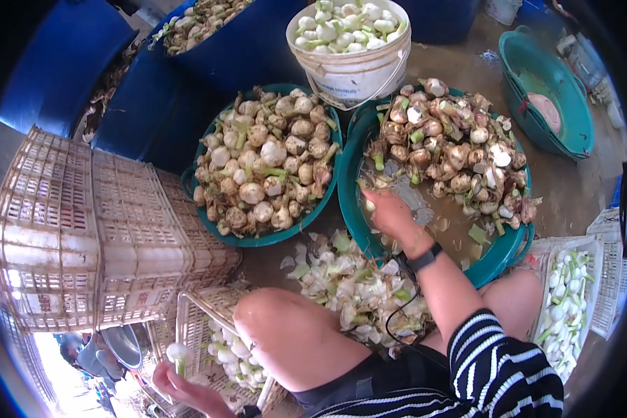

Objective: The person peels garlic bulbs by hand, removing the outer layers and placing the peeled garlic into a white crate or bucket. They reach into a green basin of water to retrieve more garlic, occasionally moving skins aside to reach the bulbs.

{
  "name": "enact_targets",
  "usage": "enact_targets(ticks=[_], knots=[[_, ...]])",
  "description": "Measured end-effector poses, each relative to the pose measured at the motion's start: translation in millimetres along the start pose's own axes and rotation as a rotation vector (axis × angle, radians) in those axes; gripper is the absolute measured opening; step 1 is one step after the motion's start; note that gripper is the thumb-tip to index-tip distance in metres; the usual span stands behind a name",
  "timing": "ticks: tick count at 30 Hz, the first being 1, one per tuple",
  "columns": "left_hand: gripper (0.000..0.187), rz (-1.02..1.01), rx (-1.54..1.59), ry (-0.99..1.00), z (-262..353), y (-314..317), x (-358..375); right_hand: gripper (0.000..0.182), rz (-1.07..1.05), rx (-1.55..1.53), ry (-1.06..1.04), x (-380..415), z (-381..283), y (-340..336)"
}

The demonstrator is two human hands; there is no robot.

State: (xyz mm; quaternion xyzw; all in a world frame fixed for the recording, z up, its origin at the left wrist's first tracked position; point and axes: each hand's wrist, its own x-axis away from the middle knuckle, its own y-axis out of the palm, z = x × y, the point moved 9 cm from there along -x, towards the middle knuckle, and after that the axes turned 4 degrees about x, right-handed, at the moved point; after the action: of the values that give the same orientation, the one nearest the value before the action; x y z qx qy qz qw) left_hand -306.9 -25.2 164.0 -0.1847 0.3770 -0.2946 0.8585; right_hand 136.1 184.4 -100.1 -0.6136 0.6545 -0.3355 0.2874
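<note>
My left hand [184, 391], at the lower left, pinches a peeled white garlic bulb [177, 350] by its green stem. The bulb is beside a crate [190, 327] holding peeled garlic [231, 355]. My right hand [391, 214], with a dark band on the wrist, reaches into a green tub [353, 202]. Its fingers are closed, and a small pale thing shows at them that I cannot make out. Unpeeled, soil-stained garlic [456, 153] is heaped at the tub's far side, with murky water and loose skins nearer me.
A second green tub [258, 241] holds unpeeled garlic. Behind stands a white bucket [348, 75] of peeled bulbs. Stripped skins [359, 285] lie between my knees. Stacked crates [111, 223] stand left; another crate [595, 279] of peeled garlic is right. Another person [97, 362] is at lower left.
</note>
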Motion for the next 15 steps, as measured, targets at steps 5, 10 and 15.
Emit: enact_targets(ticks=[5, 10, 15], knots=[[0.040, -0.127, 0.345, 0.086, 34.3, 65.3, 30.7, 0.028, -0.135, 0.114, -0.186, -36.4, 61.5, 96.5], [0.060, -0.969, 0.039, 0.144, 146.6, 236.3, 99.0, 0.021, -0.513, -0.823, 0.421, 35.7, 17.6, 27.1], [0.063, -1.177, 0.332, -0.225, 134.9, 298.6, 172.8, 0.023, -0.352, -0.467, 0.232, 117.6, -57.9, -39.0]])
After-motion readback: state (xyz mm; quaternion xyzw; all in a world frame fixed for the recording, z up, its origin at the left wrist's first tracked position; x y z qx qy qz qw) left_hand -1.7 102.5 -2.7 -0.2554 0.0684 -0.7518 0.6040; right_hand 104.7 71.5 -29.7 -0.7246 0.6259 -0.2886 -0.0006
